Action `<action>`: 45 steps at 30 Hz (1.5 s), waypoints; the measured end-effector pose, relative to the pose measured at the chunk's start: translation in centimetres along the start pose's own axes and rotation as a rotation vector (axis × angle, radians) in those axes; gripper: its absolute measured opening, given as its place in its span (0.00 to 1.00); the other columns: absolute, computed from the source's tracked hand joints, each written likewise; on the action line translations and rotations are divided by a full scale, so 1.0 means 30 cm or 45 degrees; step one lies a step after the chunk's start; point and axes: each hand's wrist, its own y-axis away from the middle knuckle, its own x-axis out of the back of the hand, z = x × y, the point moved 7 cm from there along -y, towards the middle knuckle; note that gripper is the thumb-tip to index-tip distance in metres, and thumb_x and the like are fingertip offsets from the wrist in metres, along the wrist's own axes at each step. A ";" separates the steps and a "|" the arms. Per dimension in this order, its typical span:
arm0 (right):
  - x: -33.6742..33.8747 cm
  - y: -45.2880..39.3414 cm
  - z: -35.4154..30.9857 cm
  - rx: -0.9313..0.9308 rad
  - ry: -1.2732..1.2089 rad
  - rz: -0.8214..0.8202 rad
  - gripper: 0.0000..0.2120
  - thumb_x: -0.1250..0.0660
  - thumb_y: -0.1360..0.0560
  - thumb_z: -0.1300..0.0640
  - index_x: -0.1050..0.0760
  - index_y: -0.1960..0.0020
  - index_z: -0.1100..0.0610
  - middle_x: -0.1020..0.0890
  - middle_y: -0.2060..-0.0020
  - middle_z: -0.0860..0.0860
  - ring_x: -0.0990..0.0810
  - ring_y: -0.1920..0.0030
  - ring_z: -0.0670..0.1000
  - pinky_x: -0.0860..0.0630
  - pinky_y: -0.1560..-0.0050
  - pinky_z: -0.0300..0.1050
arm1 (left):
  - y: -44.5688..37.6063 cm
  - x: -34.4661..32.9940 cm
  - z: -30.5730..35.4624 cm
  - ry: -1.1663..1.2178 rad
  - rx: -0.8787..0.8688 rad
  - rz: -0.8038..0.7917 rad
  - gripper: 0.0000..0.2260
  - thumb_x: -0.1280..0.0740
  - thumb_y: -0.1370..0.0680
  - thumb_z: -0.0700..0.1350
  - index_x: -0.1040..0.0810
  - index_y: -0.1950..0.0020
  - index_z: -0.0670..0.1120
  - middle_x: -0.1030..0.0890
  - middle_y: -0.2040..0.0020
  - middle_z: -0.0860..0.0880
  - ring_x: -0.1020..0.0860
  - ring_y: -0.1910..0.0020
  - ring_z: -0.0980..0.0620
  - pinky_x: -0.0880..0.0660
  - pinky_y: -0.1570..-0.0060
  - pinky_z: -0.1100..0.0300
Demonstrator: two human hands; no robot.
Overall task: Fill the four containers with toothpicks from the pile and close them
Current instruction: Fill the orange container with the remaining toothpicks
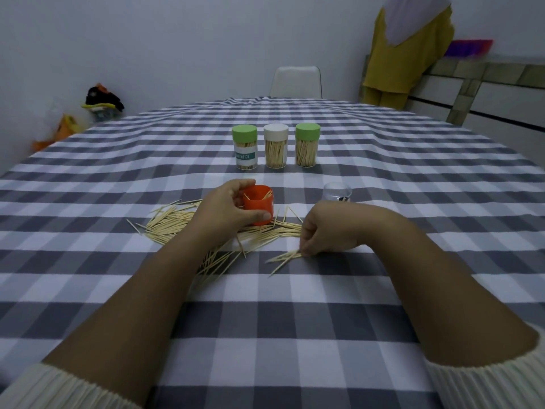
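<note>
I am watching my left hand [227,206] gripping the open orange container [259,205], hiding its near left side; a few toothpicks are poking above its rim. My right hand [326,231] is pinching a small blurred bunch of toothpicks [287,256] against the tabletop [295,335]. The pile [182,222] is partly lying under my left forearm. Beyond, three capped containers [276,146] are standing in a row, and a clear lid [337,191] is sitting half hidden behind my right wrist.

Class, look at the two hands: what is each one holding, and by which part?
The left hand grips the orange container round its side wall. The right hand pinches a small bunch of toothpicks at one end.
</note>
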 end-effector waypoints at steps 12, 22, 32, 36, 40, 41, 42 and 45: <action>0.035 -0.088 0.014 -0.073 -0.055 0.492 0.21 0.45 0.19 0.46 0.29 0.32 0.56 0.28 0.36 0.55 0.31 0.36 0.54 0.34 0.39 0.47 | -0.008 0.029 -0.017 -0.053 0.017 0.063 0.35 0.24 0.31 0.46 0.35 0.27 0.52 0.31 0.29 0.49 0.30 0.33 0.50 0.30 0.47 0.60; -0.006 -0.148 -0.067 0.014 0.030 0.497 0.16 0.40 0.22 0.45 0.24 0.37 0.47 0.26 0.42 0.50 0.31 0.39 0.52 0.30 0.40 0.48 | -0.022 0.061 -0.052 -0.086 0.059 0.114 0.34 0.24 0.31 0.47 0.35 0.27 0.52 0.31 0.30 0.49 0.30 0.35 0.50 0.29 0.48 0.60; 0.016 -0.103 -0.039 0.010 -0.226 0.375 0.20 0.39 0.21 0.61 0.33 0.29 0.54 0.25 0.37 0.53 0.26 0.40 0.51 0.28 0.40 0.42 | -0.024 0.058 -0.055 -0.042 0.062 0.075 0.35 0.24 0.31 0.47 0.35 0.27 0.52 0.30 0.31 0.49 0.29 0.36 0.51 0.28 0.47 0.60; -0.008 -0.131 -0.050 -0.049 0.063 0.365 0.22 0.45 0.19 0.46 0.34 0.29 0.53 0.30 0.36 0.54 0.33 0.36 0.54 0.33 0.37 0.51 | -0.022 0.056 -0.051 -0.020 0.046 0.084 0.34 0.24 0.31 0.47 0.35 0.27 0.52 0.30 0.31 0.49 0.30 0.40 0.54 0.28 0.48 0.61; -0.032 -0.146 -0.099 0.003 0.170 0.430 0.22 0.47 0.21 0.40 0.29 0.34 0.49 0.30 0.45 0.52 0.33 0.39 0.53 0.35 0.43 0.50 | -0.018 0.061 -0.037 0.003 0.014 0.164 0.33 0.25 0.29 0.47 0.35 0.27 0.53 0.31 0.30 0.49 0.30 0.37 0.52 0.30 0.57 0.68; -0.031 -0.146 -0.109 0.020 0.169 0.465 0.20 0.46 0.21 0.41 0.27 0.35 0.49 0.30 0.47 0.52 0.33 0.40 0.53 0.35 0.45 0.48 | -0.018 0.061 -0.035 0.022 0.009 0.180 0.33 0.25 0.29 0.46 0.35 0.27 0.53 0.32 0.30 0.49 0.30 0.35 0.50 0.31 0.61 0.70; -0.028 -0.147 -0.116 0.030 0.152 0.493 0.19 0.45 0.20 0.43 0.27 0.35 0.48 0.29 0.47 0.51 0.32 0.41 0.52 0.34 0.45 0.47 | -0.017 0.061 -0.032 0.040 0.002 0.193 0.33 0.25 0.29 0.46 0.35 0.27 0.53 0.32 0.30 0.49 0.30 0.35 0.50 0.32 0.63 0.71; -0.021 -0.146 -0.131 0.093 0.077 0.498 0.15 0.43 0.20 0.51 0.25 0.35 0.47 0.27 0.43 0.52 0.30 0.42 0.52 0.30 0.43 0.45 | -0.017 0.064 -0.030 0.064 -0.026 0.216 0.34 0.24 0.30 0.46 0.35 0.27 0.53 0.31 0.30 0.49 0.31 0.39 0.54 0.29 0.54 0.66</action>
